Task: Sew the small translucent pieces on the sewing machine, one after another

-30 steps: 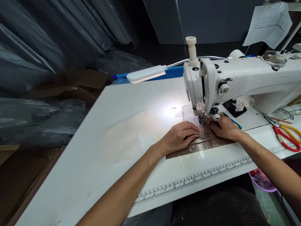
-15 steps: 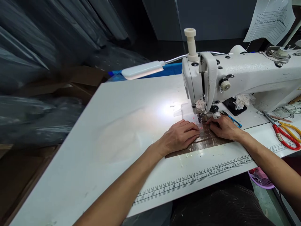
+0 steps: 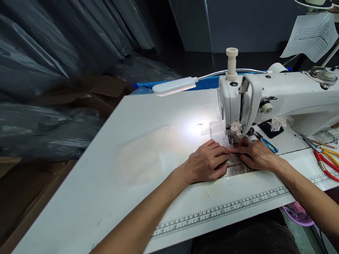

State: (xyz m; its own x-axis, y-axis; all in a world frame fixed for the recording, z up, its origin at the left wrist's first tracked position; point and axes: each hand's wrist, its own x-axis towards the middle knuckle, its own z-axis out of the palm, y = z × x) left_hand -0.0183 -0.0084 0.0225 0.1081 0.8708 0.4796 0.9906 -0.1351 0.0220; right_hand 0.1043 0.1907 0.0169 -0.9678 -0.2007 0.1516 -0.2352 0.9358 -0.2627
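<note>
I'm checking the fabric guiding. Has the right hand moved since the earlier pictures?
Yes. The right hand has slid leftward toward the presser foot, now meeting the left hand.

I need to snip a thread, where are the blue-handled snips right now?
In the head view, the blue-handled snips lie on the machine bed, just beyond the right hand, under the sewing machine arm.

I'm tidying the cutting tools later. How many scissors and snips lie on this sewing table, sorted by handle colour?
Red-handled scissors: 1
Yellow-handled scissors: 1
Blue-handled snips: 1
Total: 3, all right of the hands, none touched.
</note>
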